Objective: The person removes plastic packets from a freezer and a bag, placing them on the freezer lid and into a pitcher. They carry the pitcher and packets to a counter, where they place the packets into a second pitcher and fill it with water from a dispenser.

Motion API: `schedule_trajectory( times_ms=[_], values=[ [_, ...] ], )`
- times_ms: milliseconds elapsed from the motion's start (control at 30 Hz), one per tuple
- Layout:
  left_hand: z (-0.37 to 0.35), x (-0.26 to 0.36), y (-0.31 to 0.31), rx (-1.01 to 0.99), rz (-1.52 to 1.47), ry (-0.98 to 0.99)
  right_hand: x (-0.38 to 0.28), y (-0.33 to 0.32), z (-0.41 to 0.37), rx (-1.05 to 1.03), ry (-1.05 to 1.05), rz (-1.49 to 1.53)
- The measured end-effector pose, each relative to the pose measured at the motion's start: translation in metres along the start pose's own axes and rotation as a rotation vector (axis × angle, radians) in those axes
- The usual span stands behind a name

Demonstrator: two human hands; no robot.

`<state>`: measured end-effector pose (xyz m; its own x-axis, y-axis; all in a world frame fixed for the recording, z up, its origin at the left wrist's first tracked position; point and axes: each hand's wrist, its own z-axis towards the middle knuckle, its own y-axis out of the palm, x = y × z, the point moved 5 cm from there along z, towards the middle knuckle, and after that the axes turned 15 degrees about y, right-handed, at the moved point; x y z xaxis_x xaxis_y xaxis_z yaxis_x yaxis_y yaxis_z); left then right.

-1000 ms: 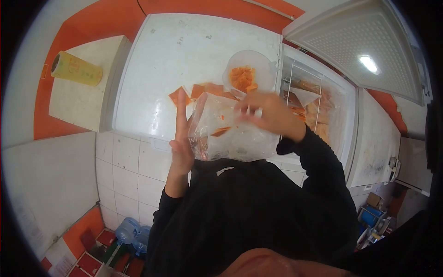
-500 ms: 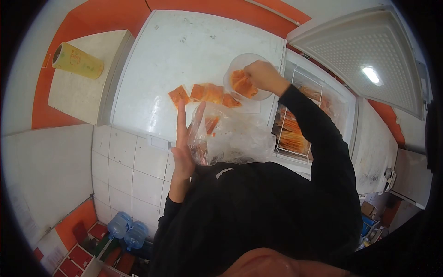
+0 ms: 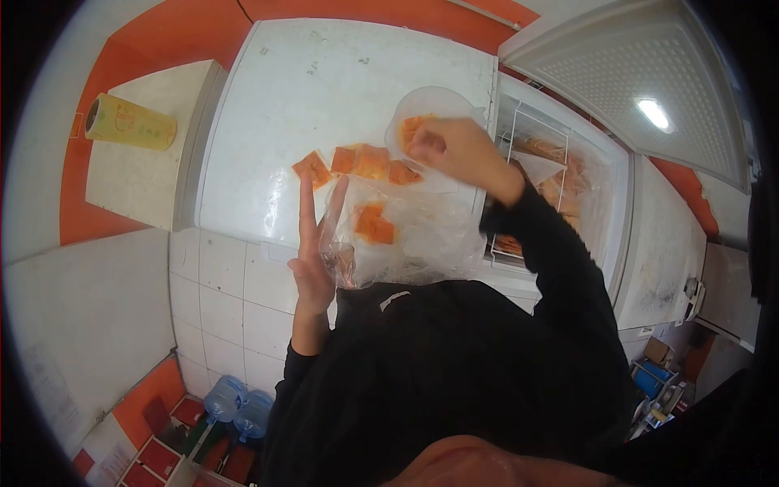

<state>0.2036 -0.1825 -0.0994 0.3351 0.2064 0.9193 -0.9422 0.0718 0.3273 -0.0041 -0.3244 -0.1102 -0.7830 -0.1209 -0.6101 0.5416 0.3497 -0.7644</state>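
My left hand (image 3: 312, 260) is at the left edge of a clear plastic bag (image 3: 430, 235), two fingers stretched up and apart. An orange packet (image 3: 374, 223) shows at the bag. Several flat orange packets (image 3: 372, 161) lie in a row on the white freezer lid (image 3: 308, 89), just beyond my left fingertips. My right hand (image 3: 454, 150) is over the near edge of a round whitish plate (image 3: 442, 101), its fingers curled and smeared by motion. Orange pieces (image 3: 412, 130) lie on the plate beside those fingers. Whether my right fingers hold anything is hidden.
An open freezer compartment (image 3: 560, 170) with a wire basket and orange packs is at the right, its raised lid (image 3: 633, 89) behind. A yellow roll (image 3: 134, 122) rests on a white surface at the left. Blue water bottles (image 3: 239, 406) stand at the lower left.
My right hand has moved down and slightly left from the plate's middle toward its near edge. The orange packet at the bag now shows more fully. My left hand has barely shifted.
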Motion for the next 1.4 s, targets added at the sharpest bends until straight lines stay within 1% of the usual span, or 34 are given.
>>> schedule_trajectory(
  times_ms=[33, 100, 167, 200, 400, 433, 500, 567, 633, 700, 767, 867, 900, 967, 1033, 1100, 1200, 1267, 1300, 1400],
  values=[
    [-0.001, -0.004, -0.003, -0.005, 0.026, 0.011, 0.02, 0.008, 0.023, 0.0, 0.013, -0.154],
    [0.0, -0.005, -0.003, -0.022, 0.035, 0.026, 0.072, 0.061, 0.061, -0.109, -0.078, -0.603],
    [0.0, -0.003, 0.002, -0.036, 0.006, 0.031, 0.099, 0.091, 0.074, -0.148, -0.163, -0.671],
    [0.0, -0.003, 0.001, -0.035, 0.01, 0.033, 0.095, 0.094, 0.076, -0.171, -0.208, -0.704],
    [-0.003, -0.011, -0.003, -0.002, -0.01, 0.023, 0.086, 0.09, 0.079, -0.21, -0.347, -0.699],
    [-0.004, -0.011, -0.002, 0.006, -0.036, 0.009, 0.078, 0.075, 0.077, -0.148, -0.294, -0.689],
    [-0.003, -0.009, -0.002, 0.012, -0.055, -0.006, 0.04, 0.027, 0.064, -0.027, -0.194, -0.665],
    [-0.001, -0.007, -0.003, 0.008, -0.037, -0.006, 0.014, -0.025, 0.042, 0.095, -0.131, -0.358],
    [0.0, -0.01, -0.005, 0.007, -0.014, 0.008, -0.021, -0.066, 0.003, -0.013, 0.005, -0.078],
    [0.002, -0.011, -0.005, 0.01, -0.018, 0.001, -0.049, -0.067, -0.035, -0.097, -0.11, 0.159],
    [0.002, -0.008, -0.002, 0.013, -0.045, -0.024, -0.067, -0.042, -0.062, -0.112, -0.149, 0.108],
    [0.003, -0.006, -0.002, 0.009, -0.044, -0.025, -0.059, 0.005, -0.062, -0.389, -0.079, -0.127],
    [0.002, -0.005, -0.002, 0.01, -0.038, -0.024, -0.047, 0.005, -0.051, -0.277, -0.054, -0.107],
    [0.0, -0.003, -0.002, 0.02, -0.027, -0.03, -0.017, 0.003, -0.005, -0.062, -0.014, -0.066],
    [-0.003, -0.003, -0.003, 0.02, -0.022, -0.053, 0.006, 0.009, 0.035, 0.085, -0.096, -0.383],
    [-0.007, -0.006, -0.003, 0.011, -0.022, -0.059, 0.049, 0.047, 0.073, -0.007, -0.173, -0.672],
    [-0.007, -0.011, -0.003, 0.027, -0.004, 0.001, 0.087, 0.086, 0.093, -0.046, -0.271, -0.775],
    [-0.008, -0.009, -0.004, 0.045, -0.026, -0.023, 0.099, 0.095, 0.094, -0.05, -0.392, -0.722],
    [-0.009, -0.009, -0.004, 0.05, -0.029, -0.03, 0.1, 0.098, 0.093, -0.055, -0.452, -0.693],
    [-0.008, -0.008, -0.006, 0.058, -0.025, -0.036, 0.059, 0.059, 0.076, -0.104, -0.345, -0.79]
  ],
)
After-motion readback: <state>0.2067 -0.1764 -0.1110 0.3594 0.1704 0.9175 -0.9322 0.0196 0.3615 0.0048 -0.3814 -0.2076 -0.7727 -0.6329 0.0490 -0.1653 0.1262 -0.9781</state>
